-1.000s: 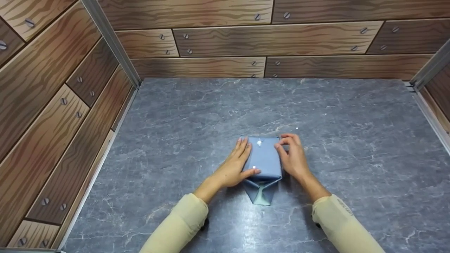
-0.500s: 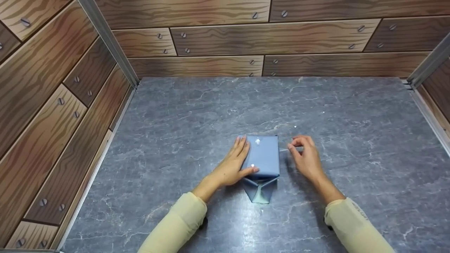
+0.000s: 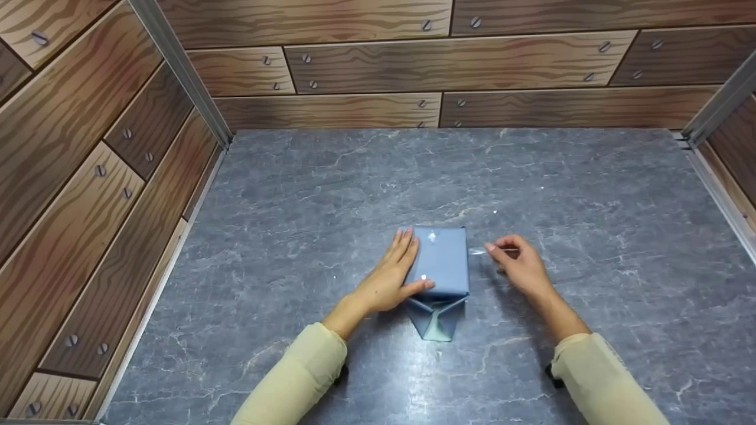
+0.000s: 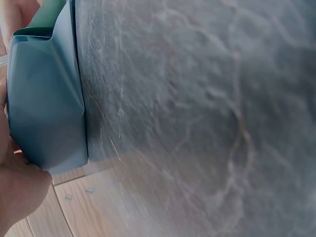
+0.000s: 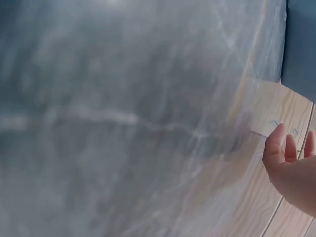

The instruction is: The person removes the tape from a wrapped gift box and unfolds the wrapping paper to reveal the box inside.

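Observation:
A box-shaped package (image 3: 440,262) wrapped in blue paper lies on the tabletop. At its near end the paper is folded into a tapering flap (image 3: 438,327) with a paler green inner side. My left hand (image 3: 384,280) rests on the package's left side, fingers straight along the edge and thumb across the top. To the right, my right hand (image 3: 522,268) pinches a thin clear strip of tape (image 3: 477,252) between thumb and fingertips, its loose end pointing at the package's right side. The left wrist view shows the wrapped package (image 4: 47,103) from its folded end.
The grey marbled tabletop (image 3: 331,183) is bounded by a wood-patterned back wall (image 3: 366,68) and a similar left wall (image 3: 88,195). Metal rails (image 3: 183,71) run along the corners. Small shiny bits (image 3: 495,211) lie beyond the right hand.
My right hand has left the package's right edge and moved to the right, with the clear tape strip now showing in its fingers. The left hand keeps its place on the package.

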A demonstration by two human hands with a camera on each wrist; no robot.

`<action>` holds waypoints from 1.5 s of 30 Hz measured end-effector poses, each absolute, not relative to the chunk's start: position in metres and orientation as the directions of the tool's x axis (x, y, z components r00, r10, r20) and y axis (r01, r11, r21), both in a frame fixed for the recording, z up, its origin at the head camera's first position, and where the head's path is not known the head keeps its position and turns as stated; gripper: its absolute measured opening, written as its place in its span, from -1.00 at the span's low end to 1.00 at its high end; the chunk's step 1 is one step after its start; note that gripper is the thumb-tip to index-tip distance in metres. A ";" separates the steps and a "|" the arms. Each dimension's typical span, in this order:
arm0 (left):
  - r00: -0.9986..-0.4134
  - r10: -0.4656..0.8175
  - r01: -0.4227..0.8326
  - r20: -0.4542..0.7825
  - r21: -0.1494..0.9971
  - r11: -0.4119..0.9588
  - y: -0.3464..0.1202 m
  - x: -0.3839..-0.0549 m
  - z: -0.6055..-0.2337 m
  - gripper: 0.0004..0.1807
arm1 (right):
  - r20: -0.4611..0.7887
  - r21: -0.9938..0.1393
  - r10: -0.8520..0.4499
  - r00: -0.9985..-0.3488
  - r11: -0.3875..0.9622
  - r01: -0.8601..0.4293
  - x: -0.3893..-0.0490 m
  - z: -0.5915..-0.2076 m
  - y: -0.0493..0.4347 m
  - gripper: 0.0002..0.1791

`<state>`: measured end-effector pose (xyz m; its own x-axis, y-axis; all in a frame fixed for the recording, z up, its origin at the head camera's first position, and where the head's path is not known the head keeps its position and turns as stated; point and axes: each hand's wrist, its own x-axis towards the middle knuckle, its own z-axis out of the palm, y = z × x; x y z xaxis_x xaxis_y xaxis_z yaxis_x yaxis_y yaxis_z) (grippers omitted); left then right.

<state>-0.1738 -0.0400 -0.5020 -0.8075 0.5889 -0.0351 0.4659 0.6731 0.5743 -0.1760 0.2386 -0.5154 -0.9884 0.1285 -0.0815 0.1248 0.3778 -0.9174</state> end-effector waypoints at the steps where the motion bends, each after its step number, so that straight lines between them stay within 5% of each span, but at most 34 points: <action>1: -0.808 0.588 0.466 -0.035 0.573 0.674 -0.040 -0.174 -0.502 -0.03 | -0.096 -0.926 0.129 -0.987 0.353 0.137 -0.176 -0.515 0.239 -0.69; 20: -0.808 0.588 0.471 -0.033 0.564 0.679 -0.039 -0.175 -0.500 -0.02 | 0.075 -0.946 0.232 -0.970 0.325 0.005 -0.180 -0.508 0.237 -0.81; 28: -0.783 0.621 0.500 -0.035 0.557 0.663 -0.041 -0.177 -0.500 -0.05 | 0.207 -0.798 -0.153 -0.966 0.545 -0.258 -0.185 -0.503 0.217 -0.43; 33: -0.741 0.671 0.582 -0.008 0.491 0.648 -0.046 -0.181 -0.500 -0.14 | 0.189 -0.667 -0.337 -0.922 0.645 -0.372 -0.186 -0.501 0.205 -0.39; 38: -0.734 0.679 0.607 0.000 0.448 0.657 -0.050 -0.180 -0.500 -0.17 | 0.192 -0.673 -0.303 -0.933 0.651 -0.350 -0.182 -0.500 0.202 -0.38; 45: -0.809 0.587 0.556 0.027 0.358 0.750 -0.036 -0.167 -0.498 -0.06 | 0.248 -0.635 -0.158 -0.956 0.719 -0.283 -0.168 -0.501 0.188 -0.37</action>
<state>-0.1675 -0.0355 -0.4976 -0.8090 0.5872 0.0271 0.5564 0.7500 0.3578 -0.1684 0.1883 -0.5012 -0.9559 -0.1577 0.2476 -0.2831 0.7188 -0.6350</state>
